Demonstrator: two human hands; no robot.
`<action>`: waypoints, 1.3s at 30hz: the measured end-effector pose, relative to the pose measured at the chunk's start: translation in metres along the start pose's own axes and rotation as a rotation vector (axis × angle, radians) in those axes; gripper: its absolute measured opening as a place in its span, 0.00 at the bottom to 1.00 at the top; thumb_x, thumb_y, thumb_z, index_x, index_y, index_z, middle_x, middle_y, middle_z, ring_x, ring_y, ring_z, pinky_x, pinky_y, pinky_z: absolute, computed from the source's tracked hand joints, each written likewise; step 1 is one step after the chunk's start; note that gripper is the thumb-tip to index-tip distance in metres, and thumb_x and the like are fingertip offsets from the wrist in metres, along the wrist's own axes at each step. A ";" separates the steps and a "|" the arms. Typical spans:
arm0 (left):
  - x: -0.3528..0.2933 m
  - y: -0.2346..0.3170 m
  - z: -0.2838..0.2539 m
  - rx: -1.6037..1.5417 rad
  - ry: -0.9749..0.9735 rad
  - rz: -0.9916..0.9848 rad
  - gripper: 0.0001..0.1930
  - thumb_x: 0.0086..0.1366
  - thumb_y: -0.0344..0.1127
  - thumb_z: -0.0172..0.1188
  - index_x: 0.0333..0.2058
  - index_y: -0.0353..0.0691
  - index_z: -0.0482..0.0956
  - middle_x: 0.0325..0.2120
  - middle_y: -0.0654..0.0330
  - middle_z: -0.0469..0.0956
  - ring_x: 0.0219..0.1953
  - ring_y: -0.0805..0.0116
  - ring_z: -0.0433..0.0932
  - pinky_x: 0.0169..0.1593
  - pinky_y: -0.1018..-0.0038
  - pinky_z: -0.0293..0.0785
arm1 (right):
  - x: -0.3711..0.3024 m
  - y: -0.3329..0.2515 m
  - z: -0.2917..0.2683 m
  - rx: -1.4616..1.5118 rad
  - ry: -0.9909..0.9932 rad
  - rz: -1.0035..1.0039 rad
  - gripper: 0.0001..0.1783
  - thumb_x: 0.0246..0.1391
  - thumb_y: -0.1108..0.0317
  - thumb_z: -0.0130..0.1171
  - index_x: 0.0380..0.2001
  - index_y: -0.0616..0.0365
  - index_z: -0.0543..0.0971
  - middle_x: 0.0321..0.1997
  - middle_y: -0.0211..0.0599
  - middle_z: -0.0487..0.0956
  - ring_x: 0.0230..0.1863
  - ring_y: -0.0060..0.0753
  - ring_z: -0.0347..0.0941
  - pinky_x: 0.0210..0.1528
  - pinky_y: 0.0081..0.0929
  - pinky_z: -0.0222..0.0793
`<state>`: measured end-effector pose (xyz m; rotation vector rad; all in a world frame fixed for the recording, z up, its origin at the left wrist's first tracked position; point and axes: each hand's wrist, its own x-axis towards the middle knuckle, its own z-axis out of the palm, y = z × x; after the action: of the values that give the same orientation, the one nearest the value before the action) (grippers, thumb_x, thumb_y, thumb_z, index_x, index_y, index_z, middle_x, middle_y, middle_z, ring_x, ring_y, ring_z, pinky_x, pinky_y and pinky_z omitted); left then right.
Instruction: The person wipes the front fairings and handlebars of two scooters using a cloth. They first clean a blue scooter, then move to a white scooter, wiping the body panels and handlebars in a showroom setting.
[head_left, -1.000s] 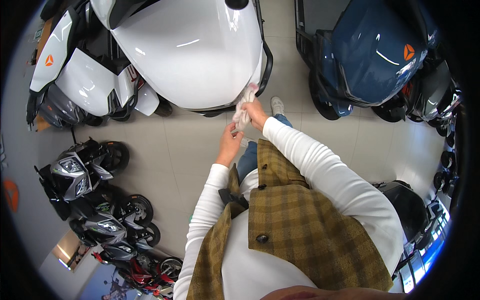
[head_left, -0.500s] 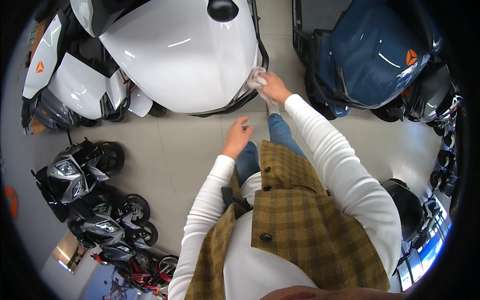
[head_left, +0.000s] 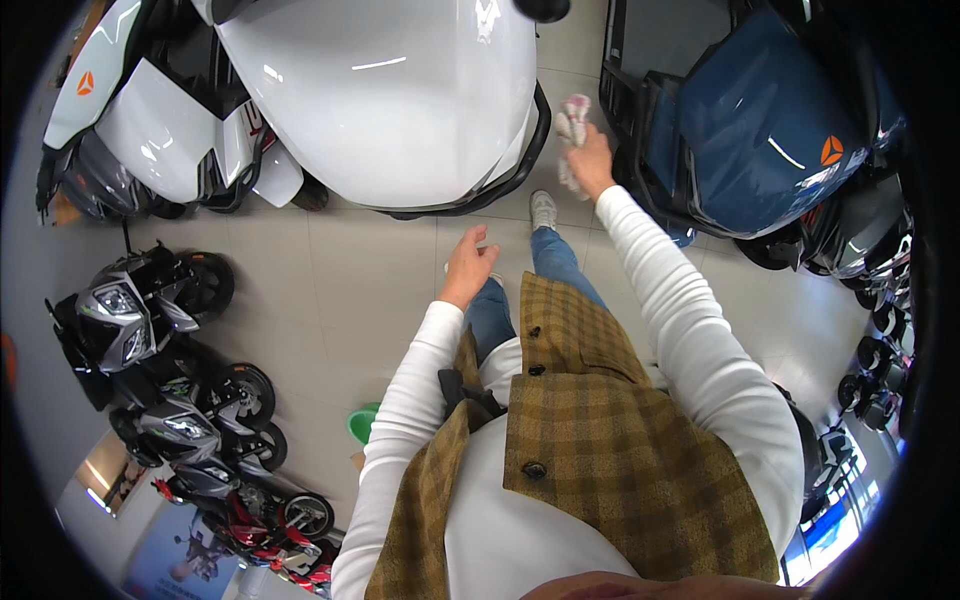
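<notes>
A crumpled whitish cloth with pink patches (head_left: 573,122) is gripped in my right hand (head_left: 592,158). That hand is in the gap between a large white vehicle (head_left: 400,110) and a dark blue one (head_left: 770,120), and the cloth is apart from both. Part of the cloth hangs down below the fingers, blurred. My left hand (head_left: 470,265) holds nothing, its fingers apart, in the air below the white vehicle's black bumper bar (head_left: 500,195).
Scooters and motorcycles (head_left: 125,310) line the left side, a red motorcycle (head_left: 255,525) among them. A green bucket (head_left: 362,424) stands on the tiled floor (head_left: 330,290) by my left forearm. More vehicles (head_left: 875,365) stand along the right.
My right hand has moved right with the cloth, off the white vehicle's front corner. My view has shifted, and the green bucket has come into sight. My left hand stays empty.
</notes>
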<state>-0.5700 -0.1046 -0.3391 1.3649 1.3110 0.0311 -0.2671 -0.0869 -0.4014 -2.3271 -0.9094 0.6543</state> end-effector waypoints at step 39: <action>-0.044 -0.013 -0.065 1.085 0.141 0.456 0.18 0.66 0.33 0.56 0.53 0.40 0.81 0.55 0.53 0.78 0.66 0.52 0.69 0.67 0.54 0.67 | -0.144 -0.144 -0.008 0.805 -0.582 0.233 0.32 0.46 0.85 0.50 0.58 0.66 0.76 0.52 0.42 0.81 0.49 0.37 0.80 0.49 0.29 0.77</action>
<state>-0.6378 -0.0951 -0.2995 2.6041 1.1121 -0.3216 -0.4210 -0.1044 -0.2690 -1.5295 -0.4489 1.5189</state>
